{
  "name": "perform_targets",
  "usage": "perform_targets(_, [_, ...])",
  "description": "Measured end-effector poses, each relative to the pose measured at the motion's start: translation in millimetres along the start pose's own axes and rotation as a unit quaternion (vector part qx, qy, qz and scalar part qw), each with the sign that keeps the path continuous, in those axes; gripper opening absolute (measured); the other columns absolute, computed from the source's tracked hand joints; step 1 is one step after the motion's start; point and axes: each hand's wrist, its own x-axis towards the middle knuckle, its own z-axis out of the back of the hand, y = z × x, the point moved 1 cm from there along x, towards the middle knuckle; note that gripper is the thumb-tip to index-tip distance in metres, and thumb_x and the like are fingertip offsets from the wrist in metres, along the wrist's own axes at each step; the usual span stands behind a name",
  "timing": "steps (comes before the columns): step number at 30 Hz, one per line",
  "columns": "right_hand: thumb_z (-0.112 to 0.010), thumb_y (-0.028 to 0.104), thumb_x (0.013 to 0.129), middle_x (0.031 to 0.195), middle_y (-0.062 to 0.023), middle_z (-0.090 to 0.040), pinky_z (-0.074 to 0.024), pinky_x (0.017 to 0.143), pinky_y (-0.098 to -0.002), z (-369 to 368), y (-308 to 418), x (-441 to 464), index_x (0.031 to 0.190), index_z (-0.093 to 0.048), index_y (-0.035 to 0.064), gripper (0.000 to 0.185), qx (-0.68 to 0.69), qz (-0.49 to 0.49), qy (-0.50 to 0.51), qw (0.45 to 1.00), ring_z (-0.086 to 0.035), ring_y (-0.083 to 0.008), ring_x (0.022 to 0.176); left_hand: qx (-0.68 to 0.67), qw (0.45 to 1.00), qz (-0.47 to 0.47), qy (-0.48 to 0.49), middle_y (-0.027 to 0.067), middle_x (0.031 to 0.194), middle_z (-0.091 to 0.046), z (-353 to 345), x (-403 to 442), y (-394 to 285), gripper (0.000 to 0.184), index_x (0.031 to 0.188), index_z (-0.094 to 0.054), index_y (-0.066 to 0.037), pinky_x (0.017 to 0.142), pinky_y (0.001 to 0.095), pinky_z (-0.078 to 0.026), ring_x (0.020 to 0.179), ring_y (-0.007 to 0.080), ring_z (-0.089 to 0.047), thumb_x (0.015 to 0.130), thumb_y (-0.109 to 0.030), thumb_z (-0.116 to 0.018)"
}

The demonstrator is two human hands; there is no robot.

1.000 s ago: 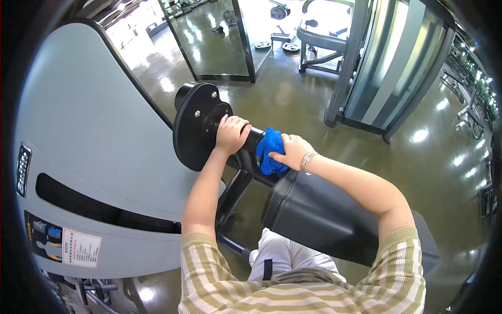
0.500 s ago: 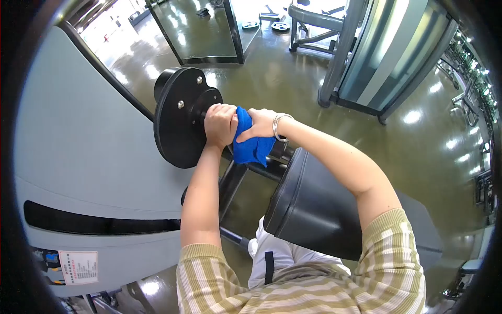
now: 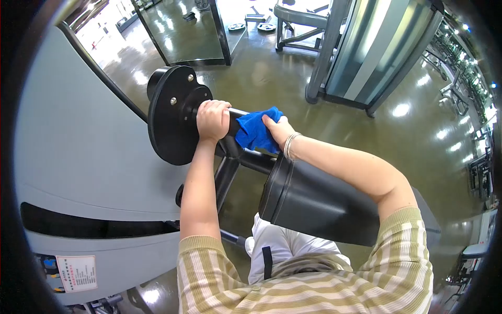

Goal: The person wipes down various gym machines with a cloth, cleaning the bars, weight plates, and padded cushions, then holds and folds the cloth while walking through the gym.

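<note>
Gripping the black round bar (image 3: 235, 116) with curled fingers, the left hand (image 3: 213, 120) sits just beside a bolted black disc (image 3: 170, 125). The blue cloth (image 3: 256, 131) is draped over the bar at that hand's three o'clock. At the cloth's own three o'clock, the right hand (image 3: 280, 132) pinches it, thumb on top; its other fingers are mostly hidden. Silver bangles (image 3: 290, 146) circle the right wrist. From the cloth, a black padded cushion (image 3: 319, 199) lies toward half past four, a framed mirror (image 3: 185, 34) stands toward eleven, and a grey machine housing (image 3: 94, 152) fills nine o'clock.
</note>
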Motion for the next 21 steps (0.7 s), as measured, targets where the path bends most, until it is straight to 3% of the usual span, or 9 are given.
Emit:
perform_targets(1, [-0.053,0.041,0.086,0.126,-0.0254,-0.046,-0.0388,0.096,-0.0392,-2,-3,-1,0.133,-0.020,-0.0042,0.073,-0.025,-0.012,0.017,0.999,-0.050,-0.0333,0.114,0.000,1.000,-0.001,-0.002,0.0070,0.081,-0.064,-1,-1,0,0.019,0.077,-0.064,-0.007,0.088,0.0374,-0.040,0.084,0.0234,-0.059,0.076,-0.014,-0.047])
perform_targets(4, [-0.054,0.040,0.087,0.134,-0.0294,-0.034,-0.0326,0.102,-0.0403,1,40,-63,0.135,-0.014,-0.0072,0.078,-0.182,-0.084,0.069,0.977,-0.039,-0.0340,0.125,-0.004,1.000,0.006,-0.017,0.0067,0.081,-0.064,0,-2,-3,0.019,0.077,-0.064,-0.007,0.090,0.0373,-0.039,0.086,0.0230,-0.059,0.077,-0.014,-0.047])
perform_targets(6, [-0.069,0.033,0.077,0.122,-0.0282,-0.045,-0.0402,0.095,-0.0387,-4,10,-36,0.129,-0.023,-0.0087,0.081,-0.206,-0.022,0.033,0.978,-0.047,-0.0331,0.115,0.013,0.999,0.014,-0.032,0.0064,0.082,-0.064,1,-3,-7,0.019,0.077,-0.064,-0.007,0.091,0.0378,-0.038,0.087,0.0224,-0.058,0.078,-0.015,-0.047])
perform_targets(8, [-0.067,0.037,0.078,0.135,-0.0311,-0.031,-0.0312,0.103,-0.0433,-15,17,-48,0.137,-0.014,-0.0071,0.091,-0.309,0.112,-0.055,0.943,-0.025,-0.0428,0.130,0.009,0.999,0.035,-0.029,0.0059,0.084,-0.064,0,-6,-12,0.019,0.077,-0.064,-0.007,0.093,0.0389,-0.036,0.091,0.0220,-0.057,0.080,-0.016,-0.047])
perform_targets(10, [-0.071,0.047,0.070,0.129,-0.0302,-0.037,-0.0331,0.102,-0.0425,-6,21,-43,0.131,-0.029,-0.0078,0.092,-0.303,0.130,-0.046,0.943,-0.030,-0.0438,0.127,0.046,0.996,0.062,-0.035,0.0060,0.090,-0.063,-1,-7,-15,0.021,0.083,-0.065,-0.007,0.095,0.0394,-0.035,0.096,0.0221,-0.056,0.084,-0.016,-0.045])
perform_targets(13, [-0.072,0.055,0.062,0.108,-0.0244,-0.053,-0.0417,0.093,-0.0397,-3,46,-39,0.108,-0.050,-0.0043,0.078,-0.545,0.294,0.018,0.785,-0.051,-0.0352,0.109,0.040,0.991,0.113,-0.061,0.0038,0.094,-0.062,-11,-14,-17,0.019,0.084,-0.065,-0.010,0.100,0.0415,-0.030,0.103,0.0224,-0.052,0.085,-0.018,-0.048])
perform_targets(17, [-0.070,0.047,0.066,0.096,-0.0198,-0.059,-0.0513,0.072,-0.0381,-38,59,-31,0.102,-0.050,-0.0041,0.066,-0.594,0.350,0.008,0.724,-0.062,-0.0314,0.083,-0.060,0.969,0.221,-0.097,0.0023,0.105,-0.059,-17,-21,-26,0.017,0.091,-0.064,-0.011,0.107,0.0447,-0.018,0.117,0.0242,-0.043,0.085,-0.018,-0.050])
perform_targets(20, [-0.068,0.039,0.068,0.096,-0.0196,-0.059,-0.0511,0.073,-0.0377,-64,55,-15,0.103,-0.049,-0.0055,0.059,-0.581,0.414,-0.013,0.700,-0.061,-0.0316,0.084,-0.224,0.923,0.275,-0.148,0.0060,0.120,-0.054,-14,-43,-44,0.027,0.112,-0.057,-0.008,0.109,0.0456,-0.011,0.131,0.0281,-0.029,0.090,-0.017,-0.047])
perform_targets(21, [-0.067,0.032,0.068,0.095,-0.0188,-0.058,-0.0513,0.073,-0.0372,-75,50,-6,0.105,-0.047,-0.0071,0.058,-0.569,0.427,-0.030,0.702,-0.061,-0.0316,0.084,-0.299,0.897,0.282,-0.163,0.0134,0.136,-0.040,-16,-57,-51,0.033,0.124,-0.049,-0.003,0.109,0.0415,-0.016,0.134,0.0264,-0.025,0.093,-0.014,-0.042])
